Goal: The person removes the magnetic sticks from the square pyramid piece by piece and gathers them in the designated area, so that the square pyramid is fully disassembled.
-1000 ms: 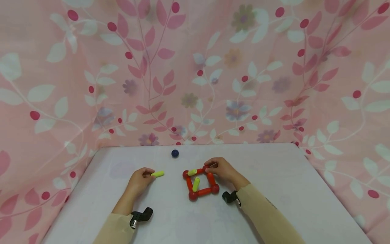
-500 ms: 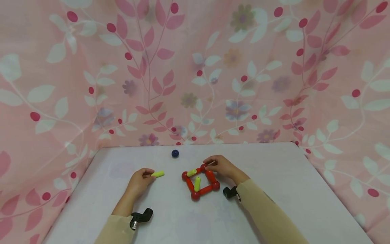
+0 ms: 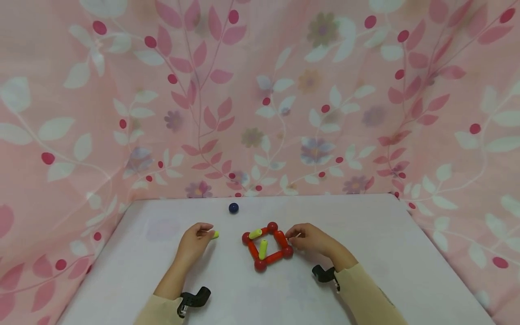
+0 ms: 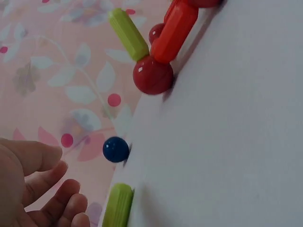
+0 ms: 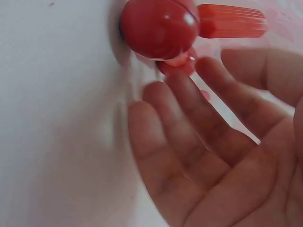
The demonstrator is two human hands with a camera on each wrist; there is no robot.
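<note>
A four-cornered frame of red sticks (image 3: 274, 257) and red balls (image 3: 260, 265) lies on the white table. Two yellow-green sticks, one near the front corner (image 3: 263, 249) and one at the left corner (image 3: 255, 234), rise from its balls. A red stick (image 5: 232, 21) sticks up from the right corner ball (image 5: 158, 28). My right hand (image 3: 313, 241) is just right of that corner, fingers loosely spread, holding nothing. My left hand (image 3: 195, 241) hovers beside a loose yellow-green stick (image 4: 118, 205); the left wrist view shows a gap between fingers and stick.
A dark blue ball (image 3: 233, 208) sits near the table's back edge, left of the frame. Pink floral cloth (image 3: 260, 113) hangs behind and at both sides of the table. A black wrist camera (image 3: 325, 273) juts from the right cuff.
My right hand has let go of the frame's back corner ball and moved right and nearer. My left hand has released the yellow-green stick and shifted slightly right. The frame turned slightly.
</note>
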